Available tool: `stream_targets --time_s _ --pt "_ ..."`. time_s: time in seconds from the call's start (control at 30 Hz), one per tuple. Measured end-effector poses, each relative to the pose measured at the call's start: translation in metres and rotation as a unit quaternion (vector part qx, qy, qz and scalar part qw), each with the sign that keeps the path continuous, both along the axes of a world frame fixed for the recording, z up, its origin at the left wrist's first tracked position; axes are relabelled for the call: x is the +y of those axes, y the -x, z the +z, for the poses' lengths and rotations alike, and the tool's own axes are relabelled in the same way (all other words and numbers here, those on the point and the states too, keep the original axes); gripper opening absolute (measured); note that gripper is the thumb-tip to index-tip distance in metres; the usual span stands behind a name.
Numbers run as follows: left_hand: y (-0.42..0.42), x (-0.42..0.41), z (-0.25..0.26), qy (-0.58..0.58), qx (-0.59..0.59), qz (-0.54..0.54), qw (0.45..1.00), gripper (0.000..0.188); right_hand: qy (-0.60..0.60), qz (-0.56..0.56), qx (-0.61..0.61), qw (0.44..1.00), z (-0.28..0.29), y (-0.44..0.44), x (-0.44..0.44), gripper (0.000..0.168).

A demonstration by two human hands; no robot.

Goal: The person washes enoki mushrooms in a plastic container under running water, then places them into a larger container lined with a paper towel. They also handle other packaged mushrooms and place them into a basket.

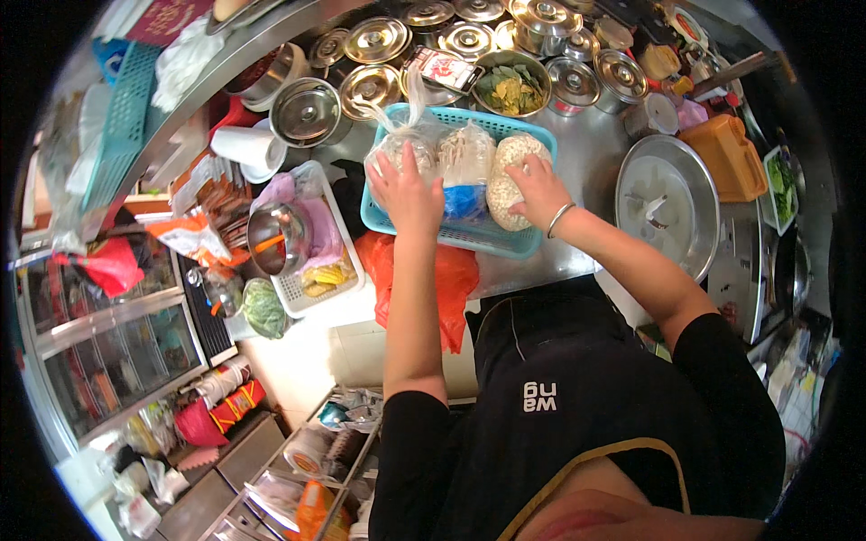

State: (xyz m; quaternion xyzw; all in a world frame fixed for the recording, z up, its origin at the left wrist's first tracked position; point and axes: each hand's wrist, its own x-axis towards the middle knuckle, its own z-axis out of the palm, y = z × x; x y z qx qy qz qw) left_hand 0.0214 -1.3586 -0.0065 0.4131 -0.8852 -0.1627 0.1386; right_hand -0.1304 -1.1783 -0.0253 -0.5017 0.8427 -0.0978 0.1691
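A light blue plastic basket (460,241) stands on the steel counter before me. Three filled plastic bags lie in it. My left hand (408,193) rests with spread fingers on the knotted clear bag (425,157) at the left; its contents are hard to make out. In the middle is a clear bag of pale enoki-like mushrooms (467,152) with a blue lower part. My right hand (541,193), a bangle on its wrist, lies against a bag of pale grains or beans (506,177) at the right, thumb and fingers apart.
Behind the basket stand several lidded steel pots (377,40), a phone (443,67) and a pot of leaves (513,88). A wide steel basin (666,203) is at the right. At the left are a white tray (338,233) with a steel bowl (277,237); a red plastic bag (443,284) hangs in front.
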Motion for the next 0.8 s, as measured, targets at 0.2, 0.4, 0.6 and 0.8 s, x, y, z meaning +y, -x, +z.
stream_targets --time_s 0.2,0.4,0.6,0.8 --pt "0.015 -0.031 -0.048 0.043 -0.095 -0.172 0.980 0.030 0.043 -0.001 -0.083 0.996 -0.011 0.014 -0.012 0.020" --pt "-0.008 -0.018 -0.063 0.058 -0.083 -0.265 0.959 0.016 0.236 -0.098 -0.165 0.953 0.066 0.020 -0.005 0.011" --pt "0.009 -0.010 -0.015 -0.235 0.062 -0.162 0.956 0.012 0.221 -0.118 -0.175 0.952 0.171 0.026 0.055 0.009" --pt "0.003 0.010 0.040 -0.313 0.160 -0.149 0.924 0.010 0.215 -0.159 -0.187 0.945 0.148 0.014 0.086 0.005"
